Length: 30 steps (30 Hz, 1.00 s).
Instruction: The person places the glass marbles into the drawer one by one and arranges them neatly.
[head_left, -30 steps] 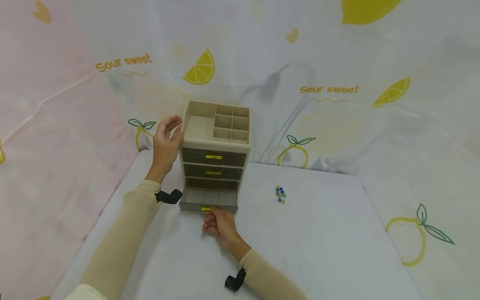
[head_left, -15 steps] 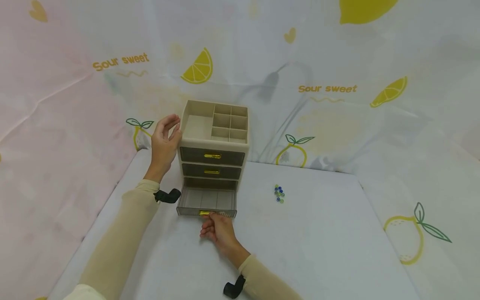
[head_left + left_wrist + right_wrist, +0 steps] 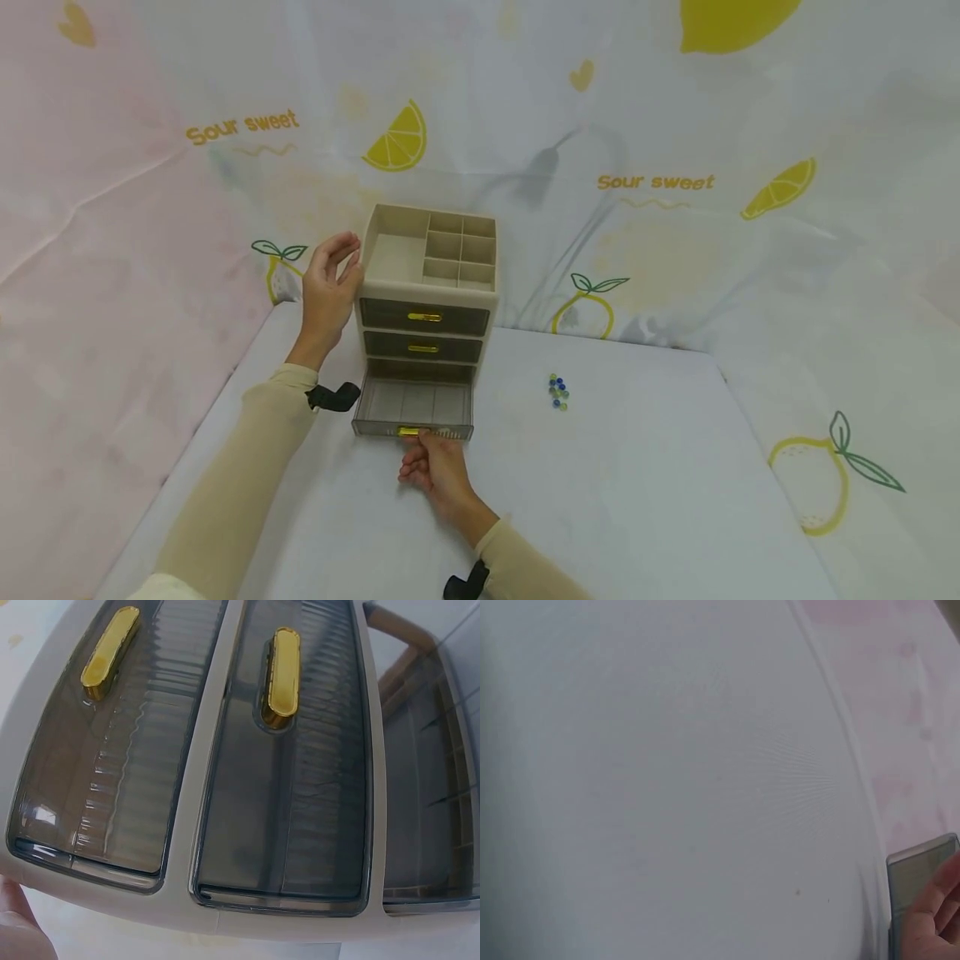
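A beige desktop drawer organizer (image 3: 427, 291) stands upright on the white-covered table. Its two upper drawers are closed, while the smoky see-through bottom drawer (image 3: 416, 404) is pulled out, with nothing lying in it. My right hand (image 3: 444, 475) pinches the gold handle (image 3: 408, 432) of that bottom drawer, other fingers loosely bent below. Against the organizer's upper left side rests my left hand (image 3: 327, 283), fingers extended along it. In the left wrist view, part of that hand (image 3: 21, 930) shows past the organizer's edge. The right wrist view catches the right hand (image 3: 928, 922) beside a drawer corner (image 3: 911, 874).
To the right of the organizer lies a small cluster of blue and green glass marbles (image 3: 557, 391). A lemon-print cloth (image 3: 480, 108) hangs behind and at the sides. The organizer's top has one large and several small compartments (image 3: 445, 246).
My right hand has drawn the bottom drawer farther out toward me. The left hand stays against the organizer's side, and the marbles have not moved.
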{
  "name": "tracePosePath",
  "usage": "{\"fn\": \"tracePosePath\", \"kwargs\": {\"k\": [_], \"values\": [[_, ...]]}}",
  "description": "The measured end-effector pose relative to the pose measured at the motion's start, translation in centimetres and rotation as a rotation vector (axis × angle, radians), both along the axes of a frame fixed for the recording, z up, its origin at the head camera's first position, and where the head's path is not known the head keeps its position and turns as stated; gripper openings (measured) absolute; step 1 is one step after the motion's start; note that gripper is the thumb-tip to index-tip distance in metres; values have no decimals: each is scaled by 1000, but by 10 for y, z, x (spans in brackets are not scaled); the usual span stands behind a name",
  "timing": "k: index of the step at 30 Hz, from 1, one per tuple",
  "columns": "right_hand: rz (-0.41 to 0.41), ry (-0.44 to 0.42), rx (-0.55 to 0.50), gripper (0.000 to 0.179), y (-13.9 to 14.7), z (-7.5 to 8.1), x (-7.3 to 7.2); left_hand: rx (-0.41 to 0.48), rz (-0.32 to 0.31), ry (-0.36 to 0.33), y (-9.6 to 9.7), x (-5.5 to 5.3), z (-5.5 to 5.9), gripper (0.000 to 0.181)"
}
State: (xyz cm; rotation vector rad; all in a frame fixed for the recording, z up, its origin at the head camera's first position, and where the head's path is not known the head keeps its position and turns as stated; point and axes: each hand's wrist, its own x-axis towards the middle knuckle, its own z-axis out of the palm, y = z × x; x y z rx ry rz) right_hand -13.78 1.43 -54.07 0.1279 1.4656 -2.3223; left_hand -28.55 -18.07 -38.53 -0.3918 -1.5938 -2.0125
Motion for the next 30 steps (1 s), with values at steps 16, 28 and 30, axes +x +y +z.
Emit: {"fn": "tracePosePath", "kwargs": {"k": [16,28,30], "values": [[36,55,110,39,80,22,1,-6,-3,6,-1,1,-1,47],[-224,335,438,27,149,59,-66,-27,-10,7,-3,1,-3,44],[-264,403,542,26,160,57,-77,-27,-8,8,-3,1,-3,44]]}}
